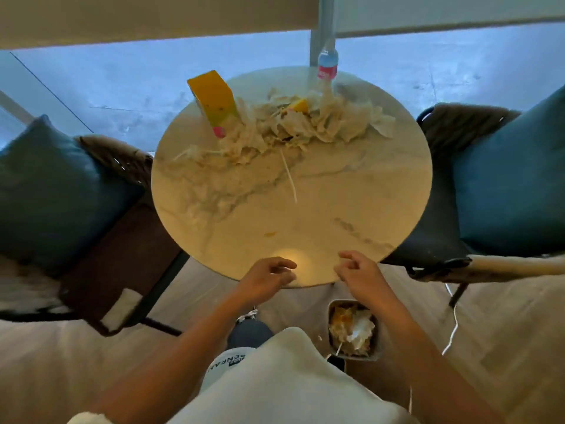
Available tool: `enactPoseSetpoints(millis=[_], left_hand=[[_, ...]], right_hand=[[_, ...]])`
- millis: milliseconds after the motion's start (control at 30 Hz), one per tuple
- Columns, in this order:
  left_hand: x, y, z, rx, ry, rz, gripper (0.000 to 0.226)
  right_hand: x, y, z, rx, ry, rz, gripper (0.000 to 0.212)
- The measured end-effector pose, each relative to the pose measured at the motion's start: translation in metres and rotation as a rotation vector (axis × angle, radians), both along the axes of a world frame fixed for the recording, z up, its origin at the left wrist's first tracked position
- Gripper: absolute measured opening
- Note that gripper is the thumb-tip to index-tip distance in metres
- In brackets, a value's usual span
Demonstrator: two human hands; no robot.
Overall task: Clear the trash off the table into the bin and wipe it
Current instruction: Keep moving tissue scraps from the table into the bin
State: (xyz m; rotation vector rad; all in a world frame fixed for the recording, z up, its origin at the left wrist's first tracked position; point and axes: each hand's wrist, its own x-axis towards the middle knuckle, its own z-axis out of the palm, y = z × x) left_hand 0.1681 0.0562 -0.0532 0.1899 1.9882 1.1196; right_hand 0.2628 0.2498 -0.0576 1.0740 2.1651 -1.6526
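Marble table (351, 191) w/ trash (293, 123) heaped at far side, beside carton (214, 99) & bottle (327, 65). Left hand (266, 278), right hand (360, 273) over near edge, fingers loosely curled, holding nothing. Bin (377, 338) on floor below right arm, part full.

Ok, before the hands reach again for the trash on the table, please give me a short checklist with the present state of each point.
1. Left hand holds nothing: ok.
2. Right hand holds nothing: ok.
3. Bin stands on the floor below the right arm, open: ok.
4. Room left in the bin: cannot tell, paper reaches near the rim.
5. Crumpled paper pile lies at the far side of the table: not ok, a long reach.
6. Water bottle upright beside the pile: ok.
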Motion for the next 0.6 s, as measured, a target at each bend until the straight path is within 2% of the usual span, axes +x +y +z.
enactPoseSetpoints(millis=[100,200,300,433,600], left_hand=[[-0.043,-0.021,0.006,0.045,-0.019,0.093,0.017],[-0.095,-0.047,0.009,0.058,0.039,0.129,0.017],[-0.149,-0.075,0.008,0.044,0.130,0.144,0.016],[-0.226,-0.105,-0.004,-0.067,0.310,0.127,0.020],[-0.318,-0.115,-0.017,-0.147,0.471,0.058,0.023]], right_hand=[[-0.043,-0.014,0.006,0.041,0.005,0.067,0.031],[-0.093,-0.032,0.009,0.087,0.032,0.126,0.028],[-0.146,-0.055,0.012,0.105,0.055,0.171,0.027],[-0.212,-0.082,0.007,0.159,0.077,0.191,0.024],[-0.279,-0.108,0.000,0.252,0.063,0.196,0.027]])
